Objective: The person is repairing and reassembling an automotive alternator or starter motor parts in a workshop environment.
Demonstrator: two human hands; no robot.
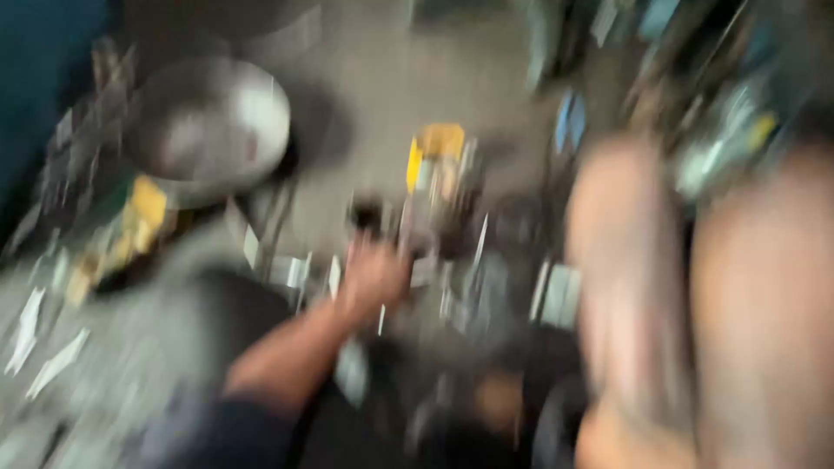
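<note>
The whole view is smeared by motion. My left hand (373,274) reaches forward from a dark blue sleeve (234,430) to the middle of the picture. Its fingers look curled, right below a small dark object (365,213). The blur hides whether the hand grips that object. Just beyond it stands a yellow and grey thing (439,156) among metal parts. My right hand cannot be made out. Two large skin-coloured shapes (625,287) fill the right side, and I cannot tell what they are.
A round metal bowl (208,126) sits at the upper left. Below it lies a yellow packet (143,213). White paper scraps (30,326) lie on the grey floor at the left. Cluttered tools and parts crowd the upper right (730,130).
</note>
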